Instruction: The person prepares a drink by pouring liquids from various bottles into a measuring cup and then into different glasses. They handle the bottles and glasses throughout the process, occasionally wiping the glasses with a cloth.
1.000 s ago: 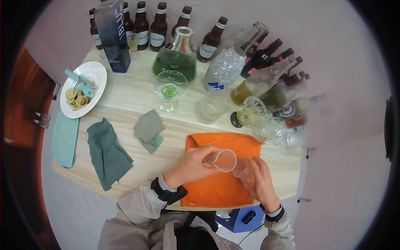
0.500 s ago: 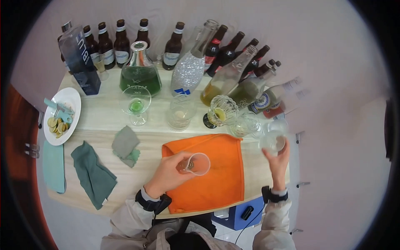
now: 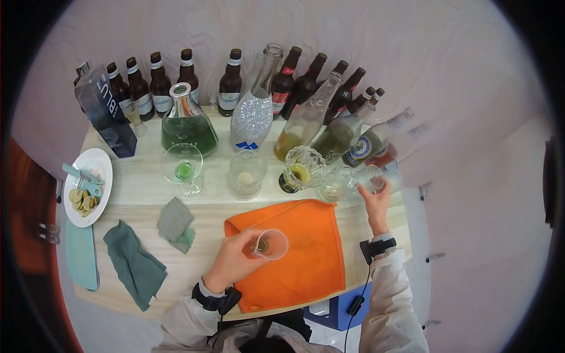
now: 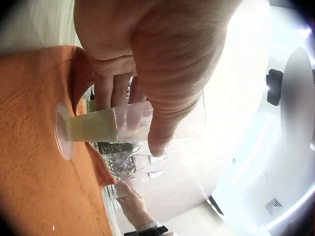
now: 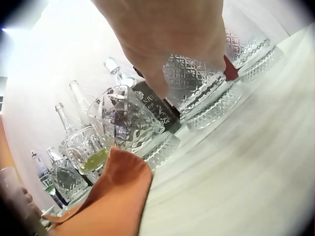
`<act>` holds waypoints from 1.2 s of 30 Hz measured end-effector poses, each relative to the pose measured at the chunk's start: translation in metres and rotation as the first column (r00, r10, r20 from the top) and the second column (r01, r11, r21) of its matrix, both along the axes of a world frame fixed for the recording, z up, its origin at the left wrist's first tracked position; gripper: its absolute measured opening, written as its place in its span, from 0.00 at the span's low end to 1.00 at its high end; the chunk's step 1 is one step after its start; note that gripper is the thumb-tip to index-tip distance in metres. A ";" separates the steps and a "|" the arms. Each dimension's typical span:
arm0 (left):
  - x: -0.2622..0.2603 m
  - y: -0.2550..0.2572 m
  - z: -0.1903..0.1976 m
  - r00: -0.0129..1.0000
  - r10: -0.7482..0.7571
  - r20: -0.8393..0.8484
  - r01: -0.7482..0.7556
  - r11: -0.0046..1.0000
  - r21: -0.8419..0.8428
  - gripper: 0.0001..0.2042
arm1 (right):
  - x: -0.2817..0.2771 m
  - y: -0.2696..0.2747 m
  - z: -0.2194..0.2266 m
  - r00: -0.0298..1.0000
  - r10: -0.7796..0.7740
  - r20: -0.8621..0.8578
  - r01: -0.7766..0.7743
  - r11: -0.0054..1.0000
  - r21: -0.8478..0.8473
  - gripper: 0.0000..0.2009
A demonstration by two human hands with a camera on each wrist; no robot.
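Observation:
My left hand (image 3: 232,259) grips a clear footed measuring cup (image 3: 275,244) with a pouring lip, over the orange cloth (image 3: 306,253). Pale yellow-green liquid fills the lower part of the cup (image 4: 91,129) in the left wrist view; its foot is close to the cloth. At the table's right end, my right hand (image 3: 377,206) holds a small patterned glass tumbler (image 3: 372,175), thumb on one side. In the right wrist view this tumbler (image 5: 189,86) stands near the tabletop, between a cut-glass tumbler (image 5: 123,120) and another patterned glass (image 5: 243,42).
Behind lie a green decanter (image 3: 188,132), a glittering bottle (image 3: 252,120) and several brown bottles. A stemmed glass (image 3: 184,170), a tumbler (image 3: 246,176) and a ribbed goblet (image 3: 305,167) stand mid-table. At left are a plate of lime slices (image 3: 97,162) and a dark green cloth (image 3: 135,265).
My right hand has carried the patterned tumbler from beside the measuring cup, over the orange cloth, to the glasses at the table's right end. The left hand keeps holding the measuring cup.

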State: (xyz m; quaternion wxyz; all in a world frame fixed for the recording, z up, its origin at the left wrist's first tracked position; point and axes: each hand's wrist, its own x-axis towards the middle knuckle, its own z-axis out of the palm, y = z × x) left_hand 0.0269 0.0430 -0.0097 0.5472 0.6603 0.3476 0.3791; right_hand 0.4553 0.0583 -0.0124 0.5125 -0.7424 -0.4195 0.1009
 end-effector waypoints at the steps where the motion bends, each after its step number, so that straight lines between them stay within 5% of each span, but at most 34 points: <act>1: 0.001 0.000 0.000 1.000 0.012 0.020 -0.011 1.000 -0.028 0.22 | 0.003 -0.002 -0.001 1.000 -0.004 0.003 0.004 1.000 0.001 0.40; 4: -0.002 0.000 0.002 1.000 0.000 0.021 0.001 0.999 -0.054 0.22 | 0.012 -0.004 0.001 0.994 0.022 0.111 -0.013 0.997 -0.077 0.42; 7: -0.002 0.002 0.005 1.000 -0.015 -0.001 0.015 0.998 -0.063 0.23 | 0.009 0.008 0.034 0.990 0.007 0.143 -0.045 0.964 0.261 0.43; 12: -0.001 0.001 -0.002 1.000 -0.011 0.014 0.012 0.999 -0.045 0.23 | 0.025 0.086 0.120 0.986 -0.019 0.164 -0.026 0.964 0.266 0.45; 14: -0.001 0.001 -0.001 0.999 -0.007 0.034 0.011 0.995 -0.100 0.21 | 0.027 0.121 0.140 0.991 -0.102 -0.084 0.114 0.981 0.159 0.39; 18: -0.003 0.001 0.002 1.000 -0.003 0.005 0.003 0.998 -0.064 0.21 | 0.054 0.159 0.126 0.990 -0.041 -0.137 0.057 0.992 0.114 0.27; 22: 0.000 0.002 -0.005 0.999 -0.001 0.042 0.004 0.996 -0.084 0.22 | 0.055 0.167 0.128 0.977 -0.213 -0.012 0.210 0.953 0.219 0.22; 24: -0.001 0.001 -0.007 0.997 -0.005 0.074 0.012 0.996 -0.089 0.22 | 0.058 0.161 0.137 0.959 -0.284 0.027 0.271 0.936 0.225 0.21; 26: -0.002 0.001 -0.004 1.000 -0.001 0.021 0.000 1.000 0.025 0.25 | 0.054 0.142 0.166 0.981 -0.182 0.066 0.143 0.910 0.389 0.20; 31: 0.001 0.002 -0.007 0.999 -0.016 0.044 0.016 1.000 -0.010 0.25 | -0.007 0.080 0.262 0.984 -0.082 0.156 -0.009 0.860 0.510 0.17; 36: -0.002 0.001 0.002 1.000 -0.003 0.002 0.003 0.999 0.053 0.25 | -0.047 0.020 0.300 0.969 0.047 0.243 -0.186 0.785 0.591 0.16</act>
